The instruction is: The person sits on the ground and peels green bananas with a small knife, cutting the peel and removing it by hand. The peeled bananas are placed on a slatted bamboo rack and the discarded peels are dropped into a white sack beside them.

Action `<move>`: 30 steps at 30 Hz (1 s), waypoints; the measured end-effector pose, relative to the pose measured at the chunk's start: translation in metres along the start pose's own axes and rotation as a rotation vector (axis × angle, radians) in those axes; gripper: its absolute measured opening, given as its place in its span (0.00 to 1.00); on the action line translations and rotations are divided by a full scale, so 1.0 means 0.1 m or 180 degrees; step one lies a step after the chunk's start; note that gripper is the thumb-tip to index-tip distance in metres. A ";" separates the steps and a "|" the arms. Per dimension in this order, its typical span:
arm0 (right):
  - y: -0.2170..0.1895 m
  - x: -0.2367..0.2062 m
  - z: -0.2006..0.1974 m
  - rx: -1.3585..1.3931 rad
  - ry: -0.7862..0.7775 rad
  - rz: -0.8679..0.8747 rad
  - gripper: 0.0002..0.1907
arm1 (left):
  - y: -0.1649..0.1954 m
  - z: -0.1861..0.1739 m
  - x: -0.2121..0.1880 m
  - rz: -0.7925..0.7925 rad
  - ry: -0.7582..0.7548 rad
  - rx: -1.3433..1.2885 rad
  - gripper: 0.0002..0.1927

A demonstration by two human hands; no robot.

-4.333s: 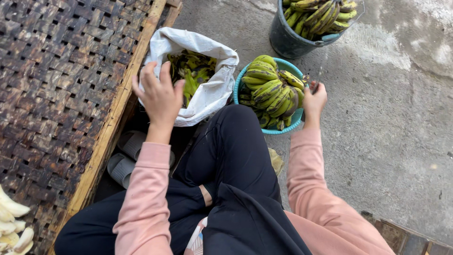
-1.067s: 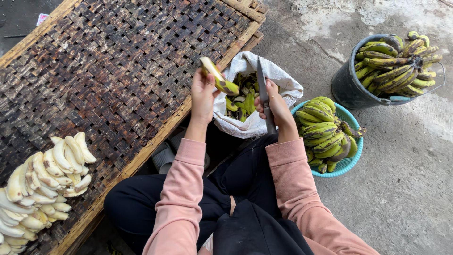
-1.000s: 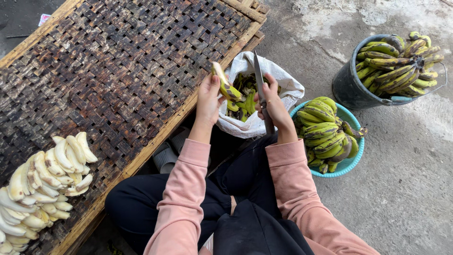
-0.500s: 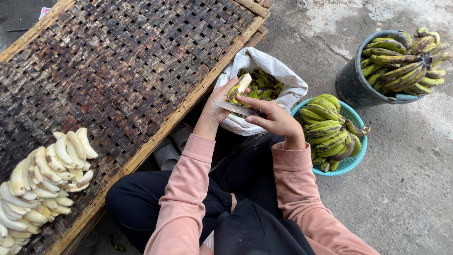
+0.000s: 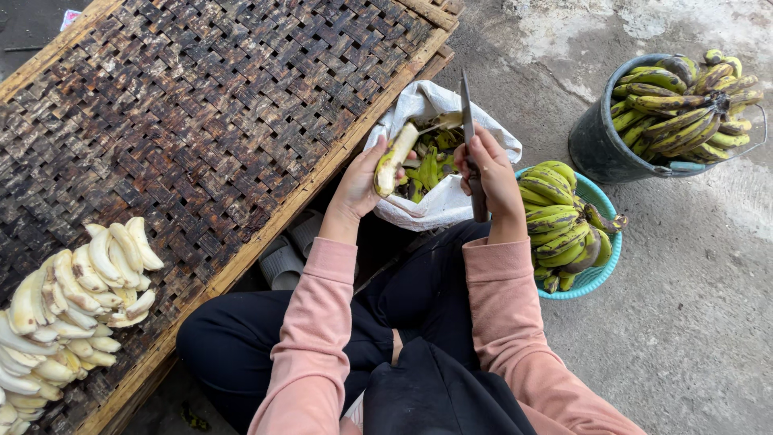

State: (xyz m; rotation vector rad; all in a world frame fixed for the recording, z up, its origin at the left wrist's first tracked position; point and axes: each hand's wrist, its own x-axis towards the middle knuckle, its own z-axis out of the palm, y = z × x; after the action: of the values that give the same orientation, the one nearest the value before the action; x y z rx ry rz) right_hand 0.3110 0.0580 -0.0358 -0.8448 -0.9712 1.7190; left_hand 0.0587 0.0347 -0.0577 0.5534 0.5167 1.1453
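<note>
Setting: rough grey concrete floor point(image 5: 708, 322), outdoors; person seated on it in pink sleeves and dark trousers.
Drying rack: one dark woven bamboo mat point(image 5: 201, 105) in a pale wooden frame, to the person's left.
Peeled fruit: one heap of pale peeled bananas point(image 5: 68, 302) at the mat's near left corner; too crowded to count exactly.
Left hand point(image 5: 362, 181): grip closed around one partly peeled banana point(image 5: 394, 157), held tilted over the sack, peel strip hanging from its upper end.
Right hand point(image 5: 491, 173): grip closed on the handle of one knife point(image 5: 467, 105), blade pointing up and away, just beside the banana's tip.
Sack: one white bag point(image 5: 439, 205), open, green peelings inside, directly ahead of the knees.
Containers: two. One teal basin point(image 5: 600, 270) of green-yellow bananas touching the right forearm's side; one dark bucket point(image 5: 596, 153) of similar bunches farther right, apart from the basin.
Under rack: grey rolled items point(image 5: 282, 258), kind unclear.
</note>
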 end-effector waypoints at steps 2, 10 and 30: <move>0.00 0.06 0.03 -0.0306 0.0223 0.0332 0.28 | -0.08 -0.04 0.01 0.0068 0.0201 -0.0135 0.30; 0.33 0.09 0.41 -0.1599 -0.0190 -0.0235 0.19 | -0.66 0.01 0.25 0.0713 0.1022 0.0069 0.24; 0.44 0.12 0.40 -0.0751 0.0274 -0.0228 0.06 | -0.81 0.11 0.32 0.0885 0.1258 -0.0449 0.22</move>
State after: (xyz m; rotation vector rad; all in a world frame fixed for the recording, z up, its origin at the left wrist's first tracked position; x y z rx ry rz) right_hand 0.2557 0.0502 -0.0582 -1.0150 -1.1465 1.5140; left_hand 0.1325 0.0382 -0.1050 0.2795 0.7053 1.5578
